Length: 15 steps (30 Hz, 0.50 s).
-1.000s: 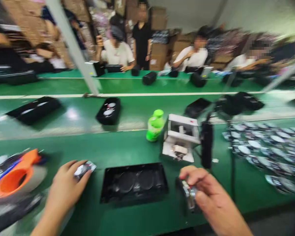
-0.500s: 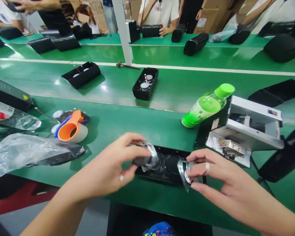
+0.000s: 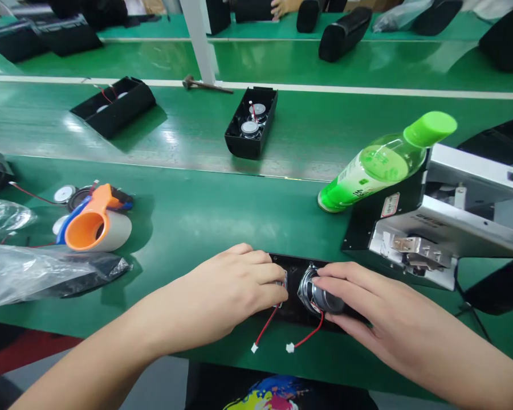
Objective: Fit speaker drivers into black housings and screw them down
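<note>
A black plastic speaker shell [image 3: 291, 263] lies on the green bench right in front of me. My left hand [image 3: 235, 290] presses a small round speaker driver [image 3: 281, 280] down into the shell's left side; the hand hides most of it. My right hand [image 3: 367, 304] holds a second metal driver [image 3: 314, 293] seated in the right side. Thin red wires [image 3: 265, 329] with white plugs trail from both drivers over the shell's near edge onto the bench.
A green drink bottle [image 3: 378, 165] leans on a silver and black bench machine [image 3: 448, 219] at right. An orange tape dispenser [image 3: 94, 223], loose drivers and plastic bags [image 3: 38, 273] lie left. Black shells with drivers [image 3: 251, 121] ride the conveyor behind.
Both hands have come down from above the shell, and the two drivers now sit in its openings with their wires hanging out. My view has tilted further down.
</note>
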Tool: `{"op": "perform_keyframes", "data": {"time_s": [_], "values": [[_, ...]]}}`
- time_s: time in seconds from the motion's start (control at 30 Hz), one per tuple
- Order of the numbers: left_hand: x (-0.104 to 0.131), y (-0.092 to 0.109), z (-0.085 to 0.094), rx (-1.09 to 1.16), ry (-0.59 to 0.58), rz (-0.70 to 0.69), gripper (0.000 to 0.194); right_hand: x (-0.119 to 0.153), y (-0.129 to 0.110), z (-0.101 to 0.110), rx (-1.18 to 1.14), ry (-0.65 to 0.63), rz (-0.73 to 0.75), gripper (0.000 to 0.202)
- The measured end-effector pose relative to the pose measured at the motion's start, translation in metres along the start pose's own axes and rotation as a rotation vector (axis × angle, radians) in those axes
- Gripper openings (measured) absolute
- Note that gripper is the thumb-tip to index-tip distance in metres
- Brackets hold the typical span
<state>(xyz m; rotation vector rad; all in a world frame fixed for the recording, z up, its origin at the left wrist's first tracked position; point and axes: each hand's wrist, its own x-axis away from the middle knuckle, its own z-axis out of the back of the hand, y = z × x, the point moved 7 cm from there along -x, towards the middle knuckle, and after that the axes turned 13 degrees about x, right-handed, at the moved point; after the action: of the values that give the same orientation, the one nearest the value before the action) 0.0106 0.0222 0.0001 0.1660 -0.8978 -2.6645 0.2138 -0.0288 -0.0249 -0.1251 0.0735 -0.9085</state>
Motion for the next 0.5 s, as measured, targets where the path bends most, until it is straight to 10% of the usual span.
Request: {"op": "perform_keyframes", "data": {"time_s": [0.5], "values": [[-0.005, -0.007, -0.015, -0.115, 0.037, 0.139, 0.025, -0.017, -0.011, 0.02, 0.053, 0.126, -0.055, 0.025]]}}
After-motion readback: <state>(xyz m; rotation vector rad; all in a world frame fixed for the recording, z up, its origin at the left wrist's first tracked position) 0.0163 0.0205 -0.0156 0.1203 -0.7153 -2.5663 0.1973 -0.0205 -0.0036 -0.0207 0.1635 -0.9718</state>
